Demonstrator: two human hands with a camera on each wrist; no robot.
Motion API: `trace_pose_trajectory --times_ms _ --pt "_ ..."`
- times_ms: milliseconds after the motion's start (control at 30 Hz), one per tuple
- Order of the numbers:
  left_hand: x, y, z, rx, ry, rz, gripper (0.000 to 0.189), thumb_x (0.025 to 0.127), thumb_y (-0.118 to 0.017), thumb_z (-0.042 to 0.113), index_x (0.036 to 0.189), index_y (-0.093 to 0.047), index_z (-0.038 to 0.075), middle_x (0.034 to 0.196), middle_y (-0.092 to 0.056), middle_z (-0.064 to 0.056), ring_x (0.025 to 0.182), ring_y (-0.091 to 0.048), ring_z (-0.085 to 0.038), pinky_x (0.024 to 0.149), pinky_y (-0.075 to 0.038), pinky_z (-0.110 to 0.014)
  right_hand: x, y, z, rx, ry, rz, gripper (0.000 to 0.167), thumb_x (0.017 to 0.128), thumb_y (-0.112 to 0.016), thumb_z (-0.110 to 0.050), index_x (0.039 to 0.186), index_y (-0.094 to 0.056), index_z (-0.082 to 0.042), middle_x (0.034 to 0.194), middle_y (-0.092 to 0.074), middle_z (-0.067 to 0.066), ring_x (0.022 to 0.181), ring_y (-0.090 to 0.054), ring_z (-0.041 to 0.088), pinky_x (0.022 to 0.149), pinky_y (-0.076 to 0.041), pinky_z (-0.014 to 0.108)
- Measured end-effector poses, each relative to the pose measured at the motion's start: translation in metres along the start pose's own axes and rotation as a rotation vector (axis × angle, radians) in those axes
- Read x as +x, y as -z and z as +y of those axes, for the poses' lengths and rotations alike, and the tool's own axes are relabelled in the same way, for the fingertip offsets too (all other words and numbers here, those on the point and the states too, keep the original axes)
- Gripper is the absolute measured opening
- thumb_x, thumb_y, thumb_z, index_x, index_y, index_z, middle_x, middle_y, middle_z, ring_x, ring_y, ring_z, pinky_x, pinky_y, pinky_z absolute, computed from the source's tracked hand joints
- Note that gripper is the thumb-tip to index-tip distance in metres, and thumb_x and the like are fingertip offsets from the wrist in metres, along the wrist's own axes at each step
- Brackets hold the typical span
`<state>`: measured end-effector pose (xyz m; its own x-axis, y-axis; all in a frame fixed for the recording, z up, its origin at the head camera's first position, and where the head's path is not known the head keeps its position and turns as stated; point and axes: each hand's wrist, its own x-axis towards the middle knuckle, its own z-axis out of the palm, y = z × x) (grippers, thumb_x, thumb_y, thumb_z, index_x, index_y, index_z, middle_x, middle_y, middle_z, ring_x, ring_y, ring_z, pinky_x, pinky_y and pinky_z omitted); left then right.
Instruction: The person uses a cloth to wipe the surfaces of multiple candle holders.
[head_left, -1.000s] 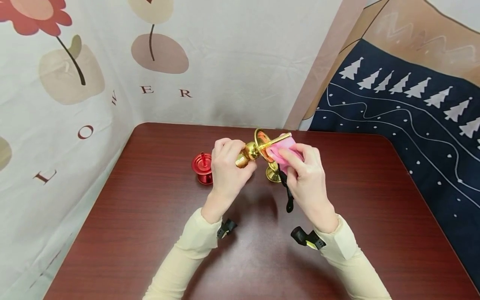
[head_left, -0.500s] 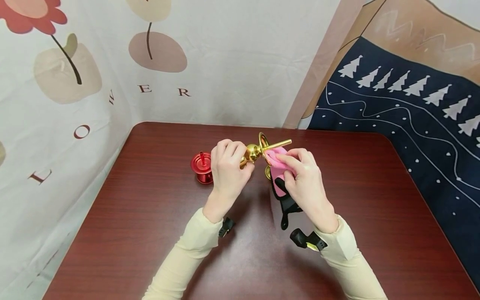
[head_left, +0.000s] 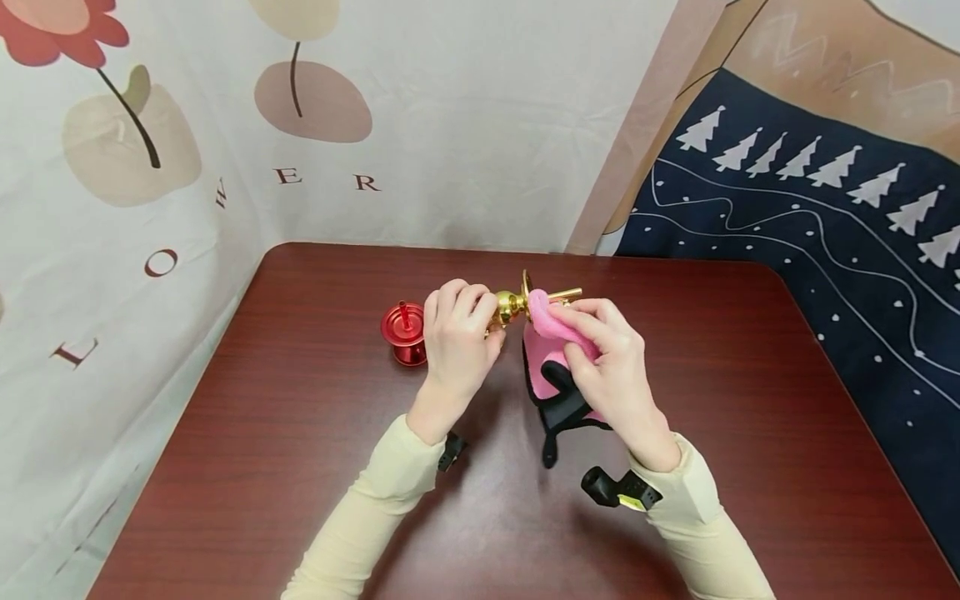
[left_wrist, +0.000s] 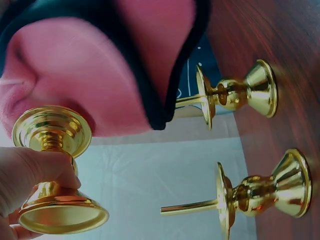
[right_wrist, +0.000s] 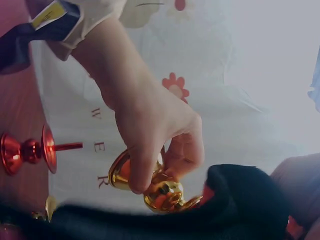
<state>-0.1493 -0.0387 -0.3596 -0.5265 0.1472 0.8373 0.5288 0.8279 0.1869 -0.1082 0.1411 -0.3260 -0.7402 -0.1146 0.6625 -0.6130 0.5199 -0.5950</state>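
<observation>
My left hand (head_left: 461,337) grips a gold candlestick (head_left: 510,307) by its lower part and holds it on its side above the table, spike pointing right. A pink cloth with black edging (head_left: 542,367) hangs from my right hand (head_left: 615,367), which pinches it between thumb and fingers. The cloth's folded top lies against the candlestick's dish, around the foot of the spike. In the left wrist view the dish (left_wrist: 52,132) meets the pink side of the cloth. From the right wrist, the black edging hides part of the candlestick.
A red candlestick (head_left: 405,333) stands on the brown table (head_left: 315,467), left of my left hand. Two more gold candlesticks, a nearer one (left_wrist: 257,195) and another one (left_wrist: 230,95), stand upright in the left wrist view. Printed curtains hang behind the table.
The right hand has shifted the cloth left and down the dish, and more of it hangs open with its black edging showing. The candlestick has turned slightly, its spike now nearly level.
</observation>
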Motion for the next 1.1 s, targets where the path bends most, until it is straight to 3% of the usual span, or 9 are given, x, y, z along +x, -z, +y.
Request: trace_pose_trajectory --times_ms 167,333,600,767,900,1100 --pt "-0.001 0.0 -0.003 -0.169 0.088 0.006 0.025 0.058 -0.074 0.003 0.079 -0.061 0.005 0.083 -0.062 -0.007 0.092 -0.05 -0.027 0.079 -0.039 -0.044 -0.002 0.001 0.004 -0.088 0.164 -0.037 0.041 0.068 -0.055 0.02 0.097 -0.073 -0.004 0.098 -0.06 0.016 0.092 -0.053 0.029 0.069 -0.043 0.029" --pt "-0.001 0.004 -0.003 -0.344 0.16 -0.042 0.024 0.059 -0.073 0.006 0.081 -0.062 0.005 0.081 -0.062 -0.007 0.09 -0.049 -0.027 0.075 -0.037 -0.044 0.001 0.005 0.013 -0.145 0.214 -0.028 0.04 0.07 -0.052 0.02 0.093 -0.073 -0.005 0.097 -0.059 0.017 0.09 -0.051 0.032 0.07 -0.043 0.036" --pt "0.0 0.013 -0.002 -0.62 0.292 -0.284 0.027 0.057 -0.077 0.007 0.081 -0.065 0.006 0.085 -0.062 -0.005 0.086 -0.05 -0.02 0.071 -0.043 -0.035 0.003 0.01 0.027 -0.111 0.235 0.015 0.034 0.075 -0.051 0.02 0.085 -0.073 -0.004 0.099 -0.059 0.017 0.095 -0.05 0.032 0.079 -0.042 0.029" --pt "0.001 0.016 -0.002 -0.764 0.321 -0.44 0.027 0.058 -0.078 0.006 0.082 -0.066 0.006 0.081 -0.063 -0.003 0.082 -0.052 -0.016 0.069 -0.046 -0.028 0.003 0.006 0.032 -0.058 0.246 0.085 0.028 0.076 -0.054 0.019 0.079 -0.071 -0.003 0.098 -0.059 0.018 0.095 -0.05 0.034 0.087 -0.04 0.02" --pt "0.0 0.016 -0.001 -0.812 0.341 -0.478 0.026 0.059 -0.078 0.006 0.083 -0.066 0.005 0.079 -0.062 -0.002 0.081 -0.053 -0.015 0.07 -0.046 -0.027 0.004 0.004 0.033 -0.03 0.258 0.095 0.025 0.076 -0.058 0.018 0.079 -0.071 -0.003 0.099 -0.059 0.019 0.097 -0.05 0.035 0.091 -0.04 0.02" --pt "0.0 0.015 0.002 -0.75 0.38 -0.407 0.028 0.057 -0.08 0.006 0.082 -0.067 0.005 0.085 -0.062 -0.005 0.086 -0.052 -0.017 0.071 -0.046 -0.028 0.003 0.009 0.032 -0.073 0.258 0.052 0.029 0.077 -0.055 0.018 0.083 -0.072 -0.005 0.1 -0.059 0.019 0.098 -0.05 0.034 0.089 -0.04 0.022"
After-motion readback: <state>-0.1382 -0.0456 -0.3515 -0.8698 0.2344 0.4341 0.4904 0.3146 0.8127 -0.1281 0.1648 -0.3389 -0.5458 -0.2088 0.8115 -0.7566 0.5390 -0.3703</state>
